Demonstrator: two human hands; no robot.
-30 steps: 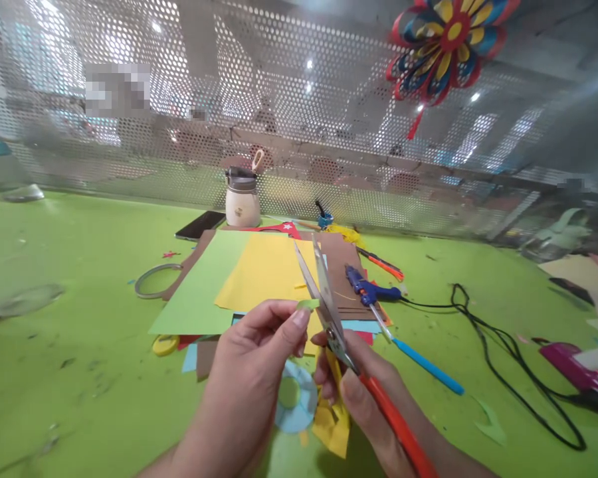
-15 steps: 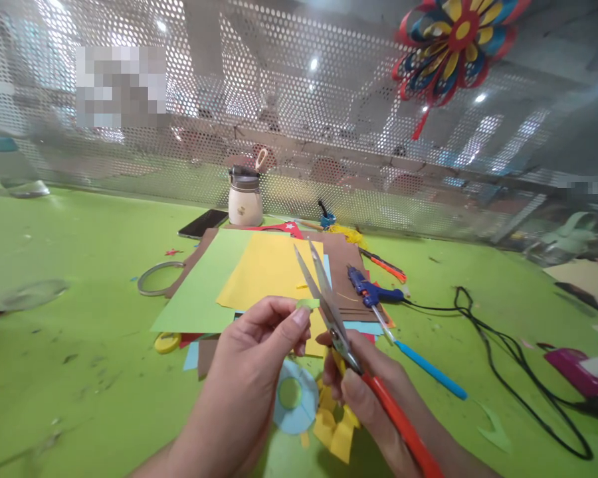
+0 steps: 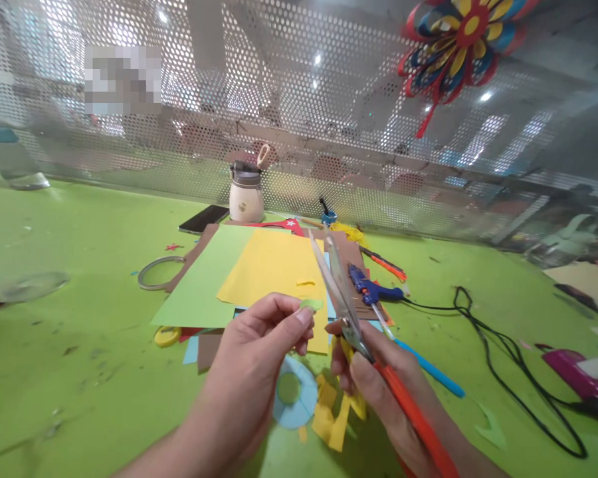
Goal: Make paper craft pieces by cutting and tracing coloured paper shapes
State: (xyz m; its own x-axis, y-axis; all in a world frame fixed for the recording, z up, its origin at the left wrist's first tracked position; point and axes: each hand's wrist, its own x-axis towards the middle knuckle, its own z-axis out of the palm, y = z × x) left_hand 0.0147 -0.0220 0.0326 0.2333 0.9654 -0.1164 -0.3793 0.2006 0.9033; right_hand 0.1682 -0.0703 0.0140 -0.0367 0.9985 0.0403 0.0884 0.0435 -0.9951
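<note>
My left hand [image 3: 266,355] pinches a small light-green paper piece [image 3: 311,305] between thumb and fingertips. In my right hand [image 3: 383,372] are scissors with red handles [image 3: 346,302]; their blades point up and away and stand slightly apart. The blades are just right of the green piece, not touching it. Something yellow [image 3: 349,352] shows by my right fingers, partly hidden. Below the hands lie a light-blue paper ring [image 3: 299,395] with a green centre and yellow paper pieces [image 3: 331,415]. Beyond them is a yellow sheet [image 3: 269,269] on a green sheet [image 3: 199,285].
A blue glue gun [image 3: 373,287] with a black cord [image 3: 508,358] and a blue-handled tool [image 3: 433,368] lie right. A jar [image 3: 246,196], a phone [image 3: 203,218] and a tape ring [image 3: 160,273] stand or lie farther back. A magenta glue gun [image 3: 578,375] is far right.
The scissors and my right hand have shifted a little to the right, away from the green piece. My left hand keeps its pinch almost in place.
</note>
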